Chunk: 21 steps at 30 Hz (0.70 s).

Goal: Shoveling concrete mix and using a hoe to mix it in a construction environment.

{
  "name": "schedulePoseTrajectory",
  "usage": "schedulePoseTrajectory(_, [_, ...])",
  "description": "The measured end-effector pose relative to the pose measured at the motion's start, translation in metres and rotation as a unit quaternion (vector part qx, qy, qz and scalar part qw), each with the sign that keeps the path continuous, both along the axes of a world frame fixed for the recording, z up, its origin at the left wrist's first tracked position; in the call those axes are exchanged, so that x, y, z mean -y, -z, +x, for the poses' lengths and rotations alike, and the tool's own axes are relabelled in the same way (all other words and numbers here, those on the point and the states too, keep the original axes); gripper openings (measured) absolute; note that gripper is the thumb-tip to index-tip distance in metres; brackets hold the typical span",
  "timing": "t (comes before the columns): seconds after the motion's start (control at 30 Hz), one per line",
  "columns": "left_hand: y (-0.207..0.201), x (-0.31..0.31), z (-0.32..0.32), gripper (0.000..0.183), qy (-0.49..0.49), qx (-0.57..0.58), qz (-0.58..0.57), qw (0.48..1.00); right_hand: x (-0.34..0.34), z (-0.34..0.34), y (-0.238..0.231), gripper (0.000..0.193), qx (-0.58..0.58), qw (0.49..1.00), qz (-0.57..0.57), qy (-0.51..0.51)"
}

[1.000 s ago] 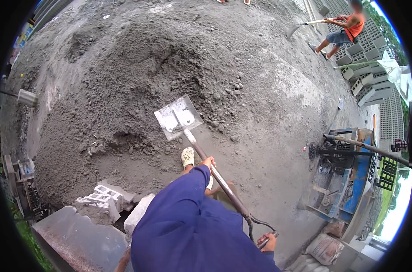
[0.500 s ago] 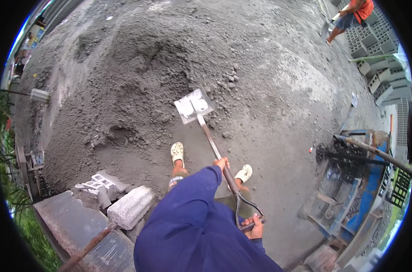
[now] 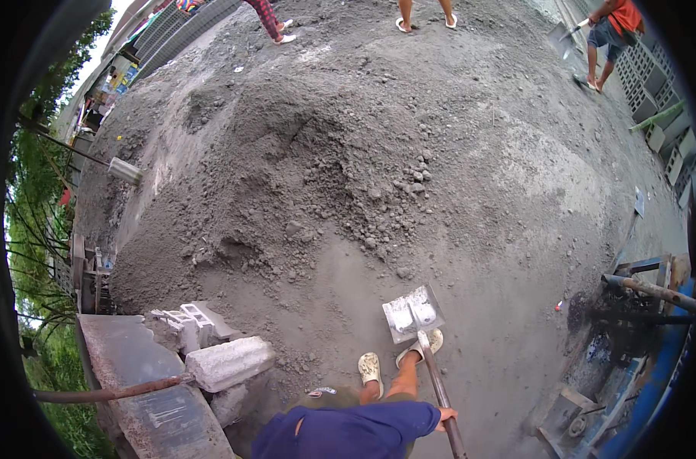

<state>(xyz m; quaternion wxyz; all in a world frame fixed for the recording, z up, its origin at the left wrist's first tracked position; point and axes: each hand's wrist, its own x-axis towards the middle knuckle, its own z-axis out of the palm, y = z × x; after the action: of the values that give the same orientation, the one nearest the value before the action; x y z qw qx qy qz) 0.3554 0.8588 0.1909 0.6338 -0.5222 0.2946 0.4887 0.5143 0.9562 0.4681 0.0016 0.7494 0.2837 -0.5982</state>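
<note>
Looks down on rough grey ground, with a shovel (image 3: pixel 433 366) low and right of centre, blade forward. Grasps its shaft (image 3: pixel 442 394) in the left hand (image 3: pixel 446 418), closed firmly round. Cannot tell the grip of the right hand, out of view past the lower edge, though visible on the end handle half a second ago. Brings the blade (image 3: pixel 414 312) back from the edge of the heap (image 3: pixel 233 168) to just in front of the clogs (image 3: pixel 369 369). Shows no piled load there, only a pale, shiny surface. Suggests no scooping at this instant, with blade and heap apart. Takes in more far ground than before: a co-worker (image 3: pixel 622 19) with a second shovel (image 3: pixel 560 34) at upper right, other people's legs (image 3: pixel 405 11) at the top. Includes, at lower left, a pale block (image 3: pixel 229 363) at the end of a rusty pole (image 3: pixel 126 390)
</note>
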Motion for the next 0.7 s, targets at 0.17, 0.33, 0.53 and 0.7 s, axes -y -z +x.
schedulePoseTrajectory(0.17, [0.062, 0.001, -0.009, 0.022, 0.006, -0.095, -0.029, 0.995, -0.01, 0.009, 0.079, 0.021, -0.066, 0.997, 0.004, 0.041])
schedulePoseTrajectory(0.33, [0.115, 0.084, -0.165, 0.015, -0.284, -0.239, -0.187, 0.909, 0.051, -0.157, 0.188, 0.015, -0.203, 0.979, -0.011, 0.008])
schedulePoseTrajectory(0.53, [0.05, 0.086, -0.175, 0.012, -0.367, -0.211, -0.093, 0.901, 0.101, -0.2, 0.18, 0.019, -0.263, 0.96, -0.029, 0.085])
schedulePoseTrajectory(0.7, [0.043, 0.082, -0.15, 0.012, -0.237, -0.183, -0.151, 0.942, 0.103, -0.209, 0.158, 0.018, -0.25, 0.96, -0.044, 0.117])
